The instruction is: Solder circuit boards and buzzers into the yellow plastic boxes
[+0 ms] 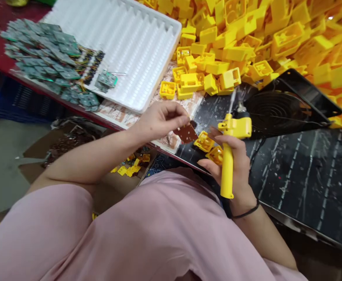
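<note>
My left hand [171, 119] pinches a small brown circuit board [187, 134] by its upper edge, thumb against fingers. The board is tilted over the table's front edge. In my right hand [238, 164] is a yellow soldering gun [227, 168], handle downward and metal tip pointing up and away. Between the board and my right hand's thumb and fingers sits an open yellow plastic housing [204, 141]. A second yellow housing [216, 155] lies just nearer, partly hidden behind the gun's handle. Whether my right fingers touch these housings I cannot tell.
Yellow housings [211, 66] are heaped across the back. A white ridged tray [138, 50] stands at back left, with stacked green circuit boards [42, 58] and wires on it. A black fan [276, 109] stands right of the gun. Below the table is an open cardboard box [115, 183].
</note>
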Demonstrator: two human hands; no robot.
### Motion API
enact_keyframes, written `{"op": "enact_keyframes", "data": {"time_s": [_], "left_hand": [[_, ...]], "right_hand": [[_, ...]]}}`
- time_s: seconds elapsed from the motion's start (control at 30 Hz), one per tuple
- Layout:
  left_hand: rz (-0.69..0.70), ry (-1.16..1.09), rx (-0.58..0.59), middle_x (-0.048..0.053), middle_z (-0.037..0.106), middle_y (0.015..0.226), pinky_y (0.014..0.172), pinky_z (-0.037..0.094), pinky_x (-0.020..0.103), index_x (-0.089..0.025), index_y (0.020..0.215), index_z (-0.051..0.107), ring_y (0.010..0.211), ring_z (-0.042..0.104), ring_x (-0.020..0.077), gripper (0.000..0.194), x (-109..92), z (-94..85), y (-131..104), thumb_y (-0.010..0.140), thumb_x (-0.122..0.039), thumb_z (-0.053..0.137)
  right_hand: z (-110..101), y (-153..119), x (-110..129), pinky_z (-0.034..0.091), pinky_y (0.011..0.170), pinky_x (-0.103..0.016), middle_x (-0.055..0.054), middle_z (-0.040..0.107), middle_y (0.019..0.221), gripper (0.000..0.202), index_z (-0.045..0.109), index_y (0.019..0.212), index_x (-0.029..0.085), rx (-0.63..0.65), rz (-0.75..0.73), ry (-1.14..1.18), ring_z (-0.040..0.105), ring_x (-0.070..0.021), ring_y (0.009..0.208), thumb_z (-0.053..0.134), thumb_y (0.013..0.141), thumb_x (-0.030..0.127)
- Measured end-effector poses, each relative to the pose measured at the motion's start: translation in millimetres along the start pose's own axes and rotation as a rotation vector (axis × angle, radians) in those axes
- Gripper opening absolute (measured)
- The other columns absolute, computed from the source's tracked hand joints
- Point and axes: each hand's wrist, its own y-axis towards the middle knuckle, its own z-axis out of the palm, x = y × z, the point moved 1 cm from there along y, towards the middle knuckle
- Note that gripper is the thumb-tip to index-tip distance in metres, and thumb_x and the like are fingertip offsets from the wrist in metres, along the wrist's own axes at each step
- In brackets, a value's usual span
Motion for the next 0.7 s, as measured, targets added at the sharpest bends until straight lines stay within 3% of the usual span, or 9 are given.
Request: {"op": "enact_keyframes", "data": {"time_s": [0.07, 0.13, 0.23, 0.37, 0.43, 0.53, 0.7], "left_hand": [[0.002, -0.094, 0.039, 0.001, 0.073, 0.072, 0.062, 0.059, 0.023, -0.015, 0.079, 0.067, 0.066, 0.071, 0.0127, 0.043, 11, 25.2, -5, 0.078, -0.054, 0.086], [-0.025, -0.224, 0.027, 0.002, 0.074, 0.075, 0.061, 0.060, 0.021, -0.015, 0.080, 0.068, 0.067, 0.072, 0.0123, 0.046, 18, 38.6, -8, 0.076, -0.056, 0.088], [-0.183, -0.434, 0.039, 0.006, 0.079, 0.091, 0.060, 0.061, 0.020, -0.015, 0.092, 0.070, 0.080, 0.076, 0.0154, 0.052, 23, 41.3, -13, 0.071, -0.057, 0.092], [-0.343, -0.537, 0.054, 0.012, 0.077, 0.119, 0.061, 0.061, 0.020, -0.018, 0.121, 0.068, 0.095, 0.077, 0.0189, 0.067, 23, 33.3, -23, 0.069, -0.051, 0.096], [-0.384, -0.543, 0.048, 0.011, 0.077, 0.112, 0.052, 0.054, 0.018, -0.018, 0.122, 0.070, 0.085, 0.074, 0.0167, 0.068, 24, 33.3, -29, 0.068, -0.051, 0.096], [-0.385, -0.513, 0.084, 0.006, 0.074, 0.090, 0.044, 0.041, 0.016, -0.015, 0.108, 0.078, 0.068, 0.061, 0.0100, 0.059, 27, 41.4, -35, 0.068, -0.056, 0.094], [-0.182, -0.433, -0.060, -0.004, 0.055, 0.062, 0.048, 0.028, 0.020, -0.018, 0.097, 0.083, 0.052, 0.037, 0.0047, 0.048, 30, 52.6, -33, 0.076, -0.061, 0.087]], "right_hand": [[2, 1, 4, 0.066, 0.092, -0.036, -0.006, 0.074, 0.121, 0.051, 0.052, 0.125, 0.028, -0.052, 0.037, 0.045, 0.077, -0.0226, 0.107, 0.080, 0.088, 0.047], [2, 1, 4, 0.067, 0.083, -0.031, -0.001, 0.073, 0.108, 0.040, 0.053, 0.120, 0.029, -0.133, 0.067, 0.069, 0.078, -0.0176, 0.093, 0.080, 0.091, 0.033], [-3, 2, 2, 0.068, 0.080, -0.029, 0.001, 0.070, 0.101, 0.037, 0.053, 0.118, 0.028, -0.221, 0.111, 0.129, 0.077, -0.0148, 0.086, 0.076, 0.091, 0.018], [-10, 6, 2, 0.066, 0.073, -0.024, 0.003, 0.067, 0.101, 0.040, 0.053, 0.115, 0.028, -0.324, 0.106, 0.189, 0.076, -0.0128, 0.082, 0.079, 0.087, 0.016], [-9, 7, 2, 0.066, 0.072, -0.024, 0.003, 0.067, 0.102, 0.040, 0.054, 0.115, 0.028, -0.362, 0.108, 0.176, 0.076, -0.0128, 0.082, 0.080, 0.087, 0.017], [-4, 5, 5, 0.067, 0.077, -0.026, 0.003, 0.068, 0.100, 0.044, 0.055, 0.117, 0.029, -0.386, 0.072, 0.177, 0.076, -0.0135, 0.084, 0.080, 0.085, 0.014], [7, -2, 9, 0.068, 0.078, -0.032, 0.002, 0.070, 0.102, 0.048, 0.056, 0.123, 0.033, -0.343, -0.013, 0.128, 0.076, -0.0165, 0.085, 0.079, 0.086, 0.011]]}}
